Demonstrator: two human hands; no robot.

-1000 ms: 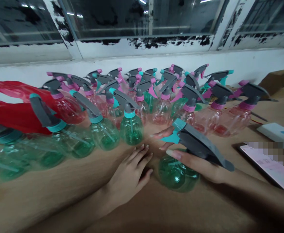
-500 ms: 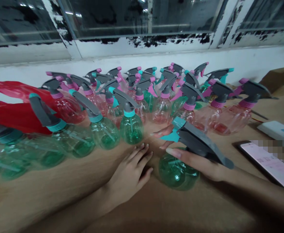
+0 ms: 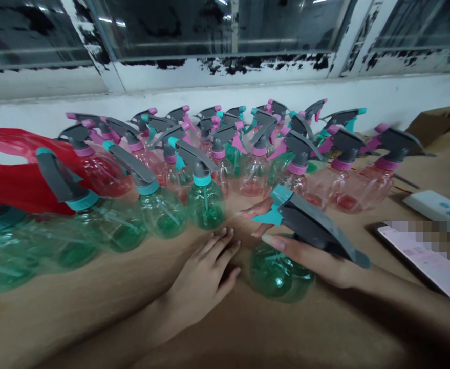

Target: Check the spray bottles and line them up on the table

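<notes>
My right hand [image 3: 313, 256] is wrapped round the neck of a green spray bottle [image 3: 280, 277], just under its grey head and turquoise nozzle and trigger. The bottle stands about upright at the table's front; its collar is hidden by the fingers. My left hand [image 3: 207, 274] lies flat on the wooden table [image 3: 117, 312], fingers stretched and slightly apart, holding nothing. Beyond its fingertips stands another green spray bottle [image 3: 205, 205]. More green bottles with turquoise collars, such as this spray bottle [image 3: 163, 212], run off to the left.
Behind them, several pink spray bottles [image 3: 254, 171] crowd along the white wall [image 3: 194, 89]. Red plastic [image 3: 28, 187] lies at left. On the right are a phone [image 3: 416, 256], a white box [image 3: 435, 205] and a brown carton [image 3: 435, 125].
The view has shifted very slightly, so the background bottles sit a little further left. Both hands and the held bottle keep practically the same pose.
</notes>
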